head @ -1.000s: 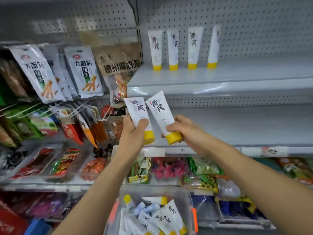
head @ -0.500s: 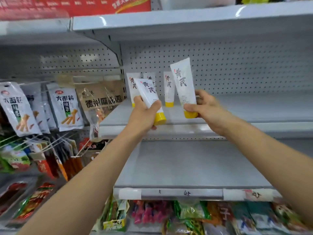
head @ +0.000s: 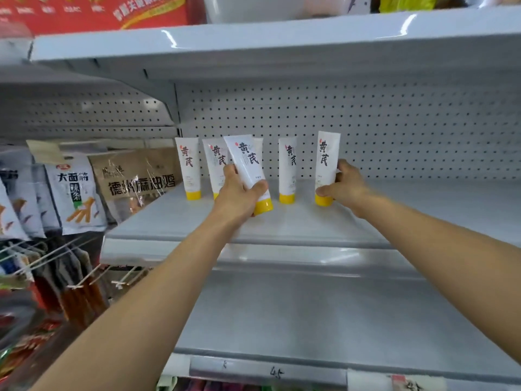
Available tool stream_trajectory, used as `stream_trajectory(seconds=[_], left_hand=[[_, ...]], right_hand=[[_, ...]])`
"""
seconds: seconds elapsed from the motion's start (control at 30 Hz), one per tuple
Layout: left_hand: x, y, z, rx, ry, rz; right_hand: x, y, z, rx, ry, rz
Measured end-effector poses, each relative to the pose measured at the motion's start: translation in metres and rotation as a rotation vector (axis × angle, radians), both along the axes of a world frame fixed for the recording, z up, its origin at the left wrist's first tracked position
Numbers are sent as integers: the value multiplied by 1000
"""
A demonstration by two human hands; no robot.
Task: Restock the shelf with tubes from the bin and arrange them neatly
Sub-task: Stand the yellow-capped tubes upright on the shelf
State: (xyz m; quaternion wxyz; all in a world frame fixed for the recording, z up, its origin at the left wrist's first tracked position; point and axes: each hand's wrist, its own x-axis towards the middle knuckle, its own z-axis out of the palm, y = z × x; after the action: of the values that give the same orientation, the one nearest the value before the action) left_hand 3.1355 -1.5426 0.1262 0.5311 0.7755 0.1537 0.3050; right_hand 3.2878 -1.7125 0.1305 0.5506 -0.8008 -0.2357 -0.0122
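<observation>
Several white tubes with yellow caps stand cap-down in a row at the back of the grey upper shelf [head: 310, 224], among them the leftmost tube [head: 188, 167] and another tube [head: 287, 170] farther right. My left hand [head: 235, 197] grips a tilted tube [head: 248, 165] in front of the row, hiding parts of two tubes behind it. At the row's right end my right hand [head: 348, 186] holds a tube [head: 327, 159] upright, its cap down at the shelf surface. The bin is out of view.
Pegboard backs the shelf, and another shelf board hangs close above. The shelf runs bare to the right of my right hand. A lower grey shelf [head: 310, 314] lies beneath my arms. Hanging snack packets [head: 74, 193] and metal hooks fill the bay to the left.
Both hands rose from the lower shelf's front edge to the upper shelf. The right tube went from tilted in the air to upright beside the row. The view tilted up, losing the bin.
</observation>
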Motion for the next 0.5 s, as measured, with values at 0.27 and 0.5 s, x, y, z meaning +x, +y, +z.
stream_trajectory(seconds=[0.27,0.5], left_hand=[[26,0,-1,14,12,9],[32,-2,-2,15,-6,6]], right_hand=[[35,12,-6,-70,-1,26],[40,12,-9,-87,10,23]])
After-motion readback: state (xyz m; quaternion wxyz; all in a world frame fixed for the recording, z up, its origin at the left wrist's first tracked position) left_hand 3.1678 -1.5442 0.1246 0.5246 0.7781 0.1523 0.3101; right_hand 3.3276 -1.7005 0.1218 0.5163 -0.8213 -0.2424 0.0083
